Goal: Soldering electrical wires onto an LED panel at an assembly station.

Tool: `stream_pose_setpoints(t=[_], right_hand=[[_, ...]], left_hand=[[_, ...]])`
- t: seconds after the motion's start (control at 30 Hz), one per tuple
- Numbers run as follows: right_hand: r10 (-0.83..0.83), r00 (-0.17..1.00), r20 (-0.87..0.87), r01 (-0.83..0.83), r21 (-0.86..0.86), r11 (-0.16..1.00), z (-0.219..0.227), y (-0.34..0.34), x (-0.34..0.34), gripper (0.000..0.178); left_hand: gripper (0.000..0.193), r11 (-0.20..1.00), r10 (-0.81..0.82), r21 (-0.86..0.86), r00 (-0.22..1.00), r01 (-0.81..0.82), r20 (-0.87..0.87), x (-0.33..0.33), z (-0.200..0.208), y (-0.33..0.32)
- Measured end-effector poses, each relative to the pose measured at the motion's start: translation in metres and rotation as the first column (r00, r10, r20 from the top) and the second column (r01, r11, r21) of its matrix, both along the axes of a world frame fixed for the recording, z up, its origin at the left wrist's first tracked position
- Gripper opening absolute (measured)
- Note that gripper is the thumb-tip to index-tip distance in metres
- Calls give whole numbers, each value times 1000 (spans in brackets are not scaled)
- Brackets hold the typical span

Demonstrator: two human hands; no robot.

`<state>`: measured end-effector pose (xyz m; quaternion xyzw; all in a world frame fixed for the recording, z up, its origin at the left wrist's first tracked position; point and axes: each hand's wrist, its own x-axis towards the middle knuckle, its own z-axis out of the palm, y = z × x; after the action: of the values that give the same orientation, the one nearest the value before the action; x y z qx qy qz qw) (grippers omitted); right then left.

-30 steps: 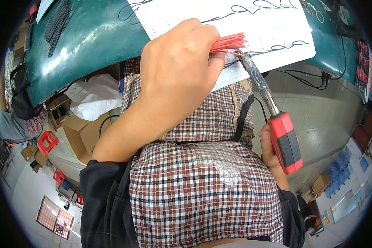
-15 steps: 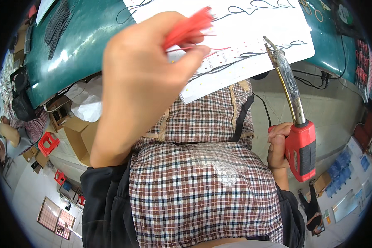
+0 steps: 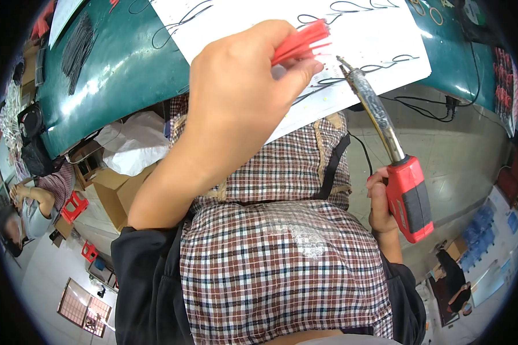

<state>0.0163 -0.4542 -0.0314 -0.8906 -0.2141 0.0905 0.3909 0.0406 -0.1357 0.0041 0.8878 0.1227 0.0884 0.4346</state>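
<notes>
A bundle of short red wires [image 3: 302, 45] is gripped in my left hand [image 3: 242, 86], above a white board [image 3: 380, 34]. A few single wires stick out between thumb and fingers. My right hand [image 3: 381, 204] is wrapped round the red and black handle of a soldering iron [image 3: 408, 195]. Its long metal barrel points up and to the left, with the tip over the board, just right of the red wires. Looped black wires [image 3: 351, 7] lie in rows across the board. My left hand hides part of the board's left side.
The board rests on a green table [image 3: 132, 63]. A bunch of dark wires [image 3: 80, 52] lies at the table's left. Red wire bundles [image 3: 505, 86] hang at the far right. Below the table's left edge are a white plastic bag [image 3: 135, 144] and a cardboard box [image 3: 112, 187]. Other people are farther off.
My left hand has moved right with the red wires. The soldering iron has shifted left and slightly up, bringing its tip and the wire bundle closer together.
</notes>
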Motion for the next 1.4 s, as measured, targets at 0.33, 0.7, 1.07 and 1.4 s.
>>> stream_pose_setpoints(t=[0.33, 0.7, 1.07, 1.4], right_hand=[[76, 997, 27, -77, 69, 995, -8, -1, 3, 28], [102, 995, 19, -104, 143, 984, -3, 10, 10, 22], [105, 994, -1, -103, 158, 982, -1, 8, 15, 18], [-15, 993, -116, 30, 132, 991, 8, 11, 12, 10]], left_hand=[[16, 958, -12, 286, 993, -23, 121, -1, -8, -9], [17, 958, -26, 284, 986, -23, 165, -2, -13, -11], [16, 931, -17, 364, 994, -25, 112, -2, -10, -11], [17, 923, -26, 385, 995, -15, 101, -2, -11, -11]])
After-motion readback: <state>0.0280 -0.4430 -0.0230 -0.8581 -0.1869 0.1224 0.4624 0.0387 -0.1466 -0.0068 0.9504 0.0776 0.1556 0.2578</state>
